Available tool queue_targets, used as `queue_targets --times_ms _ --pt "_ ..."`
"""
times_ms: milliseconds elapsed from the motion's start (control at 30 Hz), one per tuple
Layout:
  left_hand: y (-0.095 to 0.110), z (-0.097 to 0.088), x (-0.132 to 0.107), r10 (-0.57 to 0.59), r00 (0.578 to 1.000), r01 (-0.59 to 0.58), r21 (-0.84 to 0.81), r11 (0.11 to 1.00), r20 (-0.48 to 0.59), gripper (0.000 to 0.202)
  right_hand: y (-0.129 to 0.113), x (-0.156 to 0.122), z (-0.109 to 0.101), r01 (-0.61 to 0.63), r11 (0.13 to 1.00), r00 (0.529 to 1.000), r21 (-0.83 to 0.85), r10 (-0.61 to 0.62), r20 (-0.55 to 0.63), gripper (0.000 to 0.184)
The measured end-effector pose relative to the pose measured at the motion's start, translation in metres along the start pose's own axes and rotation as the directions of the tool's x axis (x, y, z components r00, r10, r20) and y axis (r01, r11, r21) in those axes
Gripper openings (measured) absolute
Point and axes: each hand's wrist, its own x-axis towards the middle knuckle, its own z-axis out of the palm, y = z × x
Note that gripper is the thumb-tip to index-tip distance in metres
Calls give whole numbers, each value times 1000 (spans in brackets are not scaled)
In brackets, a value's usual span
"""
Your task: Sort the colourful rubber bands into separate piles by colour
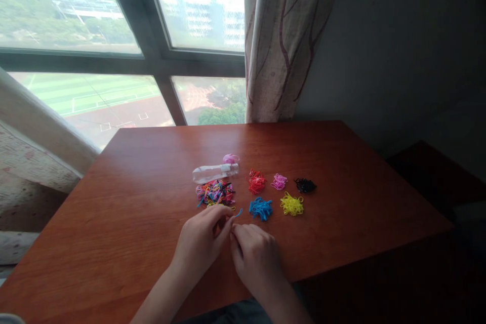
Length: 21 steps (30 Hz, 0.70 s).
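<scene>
My left hand [203, 240] and my right hand [254, 255] meet near the front edge of a red-brown wooden table [132, 197]. Both are pinched closed around a small blue elastic band [237, 212] that sticks out above my fingers. Just beyond my hands lies a mixed pile of coloured bands [215, 193]. To its right sit sorted piles: red [256, 181], pink [279, 181], black [305, 185], blue [260, 208] and yellow [292, 204]. A clear plastic bottle [214, 172] lies on its side behind the mixed pile, with a pink cap [230, 158] beside it.
A large window [114, 35] and a patterned curtain [284, 35] stand behind the table. A dark wall fills the right side. Patterned fabric [26, 162] lies to the left of the table.
</scene>
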Motion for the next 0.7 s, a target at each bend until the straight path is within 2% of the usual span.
queue_targets --times_ms 200,333,533,700 --pt "20 4 43 115 973 -124 32 992 199 10 2 -3 3 -2 1000 1000 -30 2 -1 16" --pt "31 8 59 157 947 -181 59 982 281 9 3 -3 3 -21 999 1000 -48 22 12 17" --pt "28 6 57 164 947 -178 28 984 278 8 3 -1 2 -22 1000 1000 -15 22 12 17" --pt "3 -13 35 92 985 -84 -64 994 143 13 2 0 -2 -35 996 999 86 34 13 16"
